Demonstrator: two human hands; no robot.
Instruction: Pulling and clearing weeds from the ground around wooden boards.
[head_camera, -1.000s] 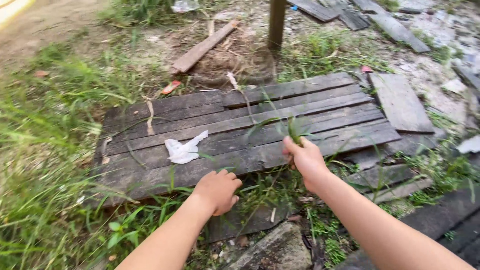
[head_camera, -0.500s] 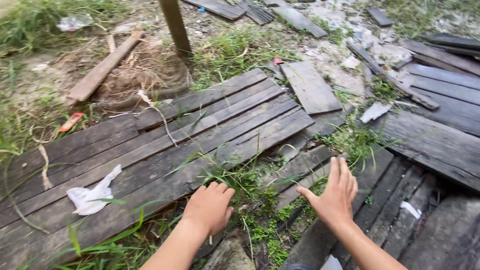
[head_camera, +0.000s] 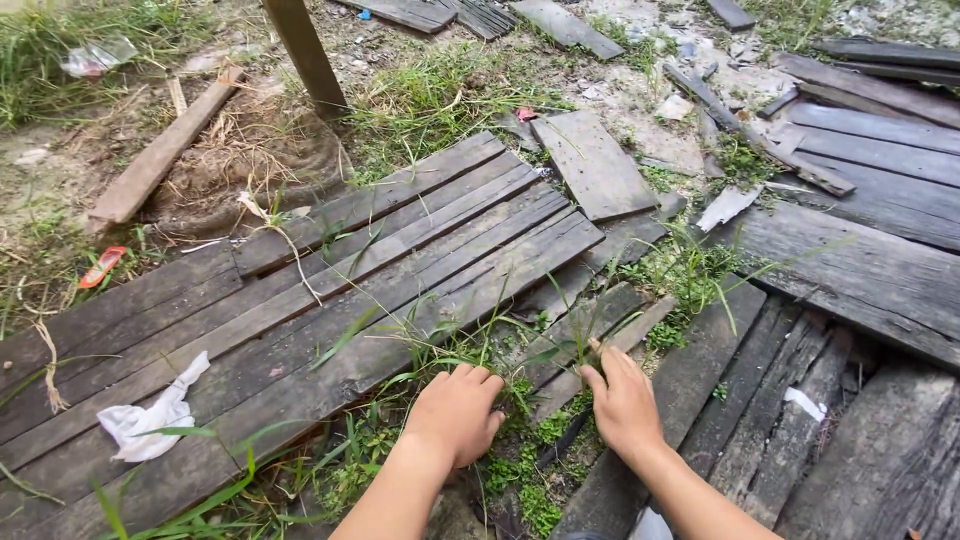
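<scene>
A: Weeds (head_camera: 500, 345) are sprouting through the gaps between the weathered planks (head_camera: 380, 260), and both hands are working down among them.

B: What is each hand doing?

A: The left hand (head_camera: 458, 412) is curling loosely, knuckles up, fingers bending down into the low green growth (head_camera: 520, 465) at the plank edge. I cannot tell whether it is actually gripping anything underneath. The right hand (head_camera: 625, 402) is lying just beside it, fingers together and pointing forward at the base of a thin grass stalk (head_camera: 585, 335); whether it is pinching that stalk is hidden by the fingers.

B: So how far along is the weeding, would you say?

A: By my judgement it is only getting going. Neither hand is showing a pulled clump, tall blades are standing right in front of the fingers, a bigger tuft (head_camera: 690, 270) is growing further right between the boards, and grass is crowding the near left edge too. Plenty is remaining.

B: Anything else lying about?

A: A crumpled white rag (head_camera: 145, 418) is sitting on the planks well to the left, a wooden post (head_camera: 305, 55) is rising at the top, and a small red scrap (head_camera: 100, 266) is lying in the dirt.
</scene>
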